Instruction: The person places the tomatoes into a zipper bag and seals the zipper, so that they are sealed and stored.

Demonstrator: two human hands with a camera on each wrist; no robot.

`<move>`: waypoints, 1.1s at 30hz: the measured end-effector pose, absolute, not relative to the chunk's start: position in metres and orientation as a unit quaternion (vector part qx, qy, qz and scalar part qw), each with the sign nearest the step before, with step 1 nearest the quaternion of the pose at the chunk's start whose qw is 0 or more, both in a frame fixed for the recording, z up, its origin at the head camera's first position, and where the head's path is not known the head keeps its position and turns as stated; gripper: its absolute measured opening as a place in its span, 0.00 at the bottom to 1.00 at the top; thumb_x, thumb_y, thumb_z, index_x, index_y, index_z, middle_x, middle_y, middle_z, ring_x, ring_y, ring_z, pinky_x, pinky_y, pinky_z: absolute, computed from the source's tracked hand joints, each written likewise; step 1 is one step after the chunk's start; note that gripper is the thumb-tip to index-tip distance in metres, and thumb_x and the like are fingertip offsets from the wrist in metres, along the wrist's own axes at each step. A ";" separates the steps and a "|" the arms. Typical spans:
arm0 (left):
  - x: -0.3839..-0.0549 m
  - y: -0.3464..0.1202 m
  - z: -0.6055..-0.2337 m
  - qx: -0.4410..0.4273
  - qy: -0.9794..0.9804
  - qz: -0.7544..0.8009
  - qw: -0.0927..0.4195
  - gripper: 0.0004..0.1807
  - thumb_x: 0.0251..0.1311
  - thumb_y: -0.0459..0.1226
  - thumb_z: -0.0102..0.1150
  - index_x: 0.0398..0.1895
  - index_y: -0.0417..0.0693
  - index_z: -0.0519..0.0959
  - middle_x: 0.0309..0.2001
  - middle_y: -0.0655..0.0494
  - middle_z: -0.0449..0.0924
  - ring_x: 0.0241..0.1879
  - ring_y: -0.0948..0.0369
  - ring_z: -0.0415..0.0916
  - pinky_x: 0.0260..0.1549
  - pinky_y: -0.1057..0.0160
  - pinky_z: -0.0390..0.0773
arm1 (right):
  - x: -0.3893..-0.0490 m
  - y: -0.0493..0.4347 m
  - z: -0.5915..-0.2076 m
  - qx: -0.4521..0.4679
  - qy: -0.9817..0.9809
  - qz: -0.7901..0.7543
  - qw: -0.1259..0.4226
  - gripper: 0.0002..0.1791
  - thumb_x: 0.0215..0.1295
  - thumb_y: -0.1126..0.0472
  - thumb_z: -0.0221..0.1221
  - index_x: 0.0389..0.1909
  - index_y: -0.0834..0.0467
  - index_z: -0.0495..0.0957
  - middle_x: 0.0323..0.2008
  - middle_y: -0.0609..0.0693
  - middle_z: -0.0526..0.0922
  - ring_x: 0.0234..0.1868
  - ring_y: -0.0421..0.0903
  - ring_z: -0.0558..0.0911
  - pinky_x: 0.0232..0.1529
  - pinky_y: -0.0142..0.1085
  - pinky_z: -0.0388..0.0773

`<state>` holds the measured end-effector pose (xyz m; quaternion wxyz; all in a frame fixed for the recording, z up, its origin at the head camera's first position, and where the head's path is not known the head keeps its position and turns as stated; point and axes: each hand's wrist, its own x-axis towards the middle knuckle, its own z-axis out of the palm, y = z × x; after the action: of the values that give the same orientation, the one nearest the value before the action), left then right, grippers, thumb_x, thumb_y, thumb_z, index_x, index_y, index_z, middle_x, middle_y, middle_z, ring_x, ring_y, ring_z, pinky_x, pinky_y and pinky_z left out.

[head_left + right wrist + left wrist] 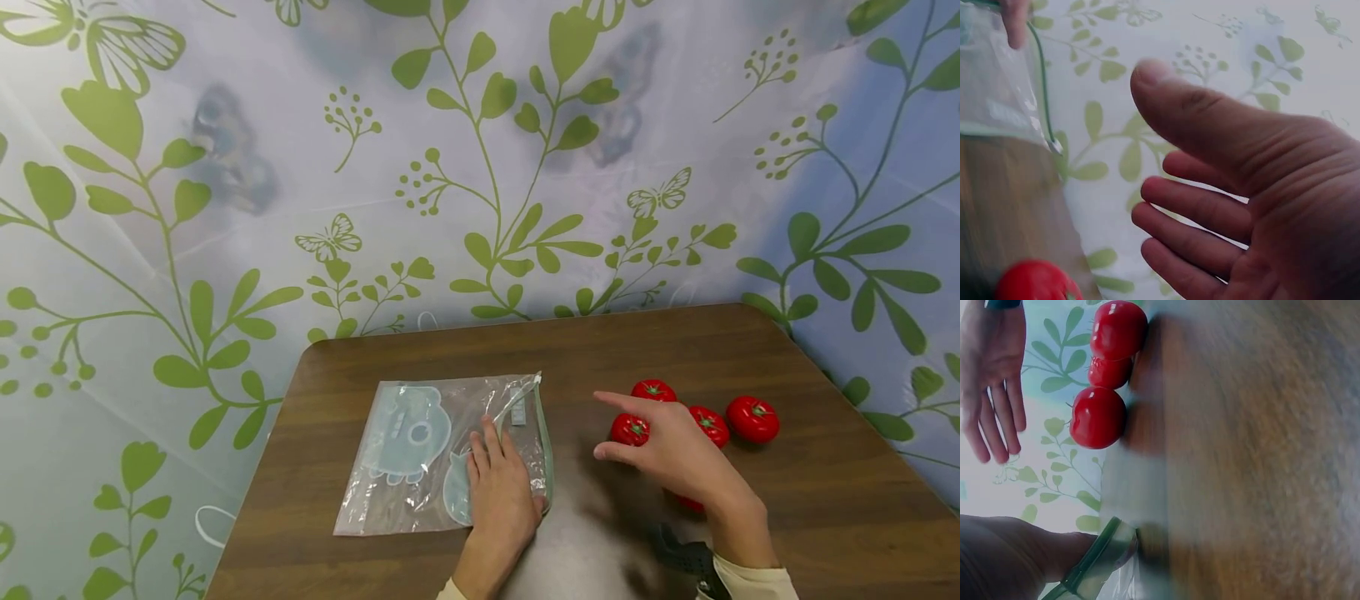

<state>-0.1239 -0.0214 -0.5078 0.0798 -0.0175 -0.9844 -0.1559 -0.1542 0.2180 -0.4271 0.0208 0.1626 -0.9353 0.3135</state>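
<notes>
A clear zip bag (465, 392) with pale blue cartoon figures and a green zip edge (1088, 562) lies flat on the table. My left hand (501, 483) rests across its mouth side, with long fingers on the plastic. In the left wrist view the thumb (1069, 550) hooks at the green edge, its tip showing through the plastic, and holds the bag there. My right hand (682, 450) hovers over several red tomatoes (752, 419), thumb and fingers spread apart with nothing between them. It partly hides some tomatoes in the head view.
The brown wooden table (600, 350) has rounded far corners. Behind it hangs a pale cloth (525, 183) printed with green leaves and butterflies. A dark band (686, 554) circles my right wrist.
</notes>
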 end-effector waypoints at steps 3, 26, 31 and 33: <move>-0.124 -0.021 -0.508 -0.017 -0.984 -0.156 0.082 0.64 0.37 0.47 0.93 0.76 0.27 0.68 0.82 0.27 0.60 0.78 0.28 0.65 0.74 0.36 0.72 | -0.145 0.232 -0.424 0.150 -0.940 0.305 0.024 0.43 0.57 0.40 0.81 0.74 0.45 0.81 0.41 0.45 0.92 0.39 0.45 0.83 0.45 0.44 0.85; -0.126 -0.022 -0.509 -0.014 -0.983 -0.159 0.087 0.65 0.34 0.46 0.95 0.75 0.28 0.69 0.82 0.27 0.60 0.78 0.28 0.64 0.74 0.35 0.71 | -0.105 0.325 -0.443 0.072 -0.942 0.326 0.026 0.38 0.57 0.44 0.82 0.69 0.46 0.85 0.65 0.54 0.88 0.61 0.32 0.86 0.51 0.29 0.86; -0.125 -0.022 -0.509 -0.017 -0.984 -0.157 0.086 0.65 0.34 0.47 0.94 0.75 0.27 0.69 0.82 0.27 0.60 0.78 0.28 0.64 0.74 0.35 0.71 | -0.097 0.346 -0.453 0.062 -0.935 0.348 0.030 0.35 0.59 0.47 0.82 0.68 0.47 0.85 0.63 0.41 0.89 0.58 0.10 0.71 0.48 0.12 0.73; -0.125 -0.022 -0.510 -0.018 -0.984 -0.154 0.086 0.65 0.33 0.47 0.94 0.75 0.27 0.69 0.82 0.27 0.60 0.78 0.28 0.65 0.74 0.35 0.71 | -0.093 0.353 -0.457 0.051 -0.935 0.350 0.023 0.36 0.60 0.47 0.81 0.69 0.48 0.84 0.62 0.35 0.87 0.58 0.10 0.71 0.47 0.12 0.74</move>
<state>-0.1249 -0.0219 -0.5095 0.0864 -0.0177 -0.9842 -0.1538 -0.0930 0.3535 -0.4567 0.0232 0.0514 -0.9352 0.3497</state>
